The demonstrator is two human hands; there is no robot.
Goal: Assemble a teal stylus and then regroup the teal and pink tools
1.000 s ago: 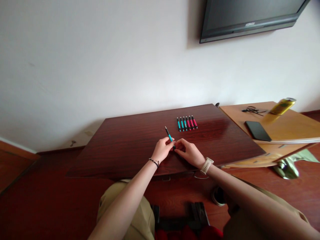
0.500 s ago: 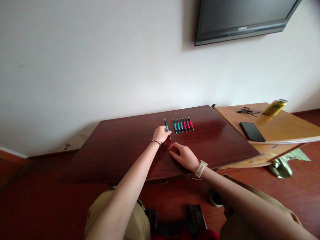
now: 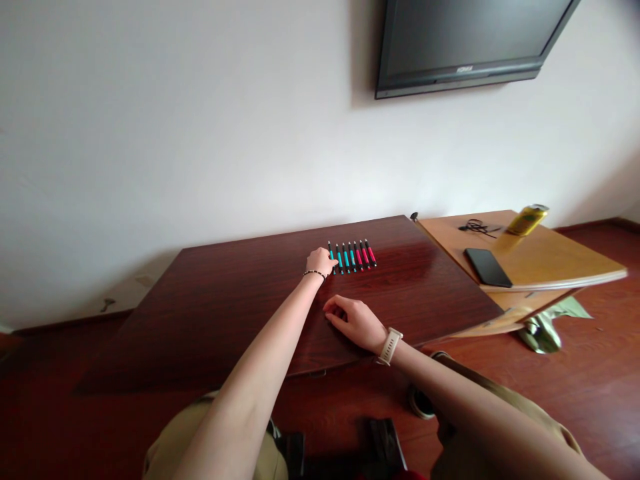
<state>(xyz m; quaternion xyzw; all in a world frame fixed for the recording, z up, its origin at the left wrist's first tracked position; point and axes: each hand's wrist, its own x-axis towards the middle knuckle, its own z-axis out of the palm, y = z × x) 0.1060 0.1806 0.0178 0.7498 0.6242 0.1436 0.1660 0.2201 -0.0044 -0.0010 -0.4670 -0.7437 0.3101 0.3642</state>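
Observation:
A row of several pens lies side by side on the dark wooden table [image 3: 240, 293], blue ones [image 3: 346, 258] on the left and pink ones [image 3: 365, 255] on the right. At the row's left end, my left hand [image 3: 321, 261] is closed on the leftmost blue pen [image 3: 331, 249], which lies next to the others; my fingers cover part of it. My right hand [image 3: 354, 321] rests on the table nearer to me, its fingers curled with the tips together and nothing visible in them.
On the right, a lighter wooden cabinet [image 3: 565, 257] bears a black phone [image 3: 488, 267], a dark cable [image 3: 479, 227] and a yellow can [image 3: 528, 220]. A television [image 3: 460, 47] hangs on the wall above.
My left hand has brought the blue pen rightward, up against the row, closing the gap that stood there. The view has shifted slightly; my right hand stays in much the same place.

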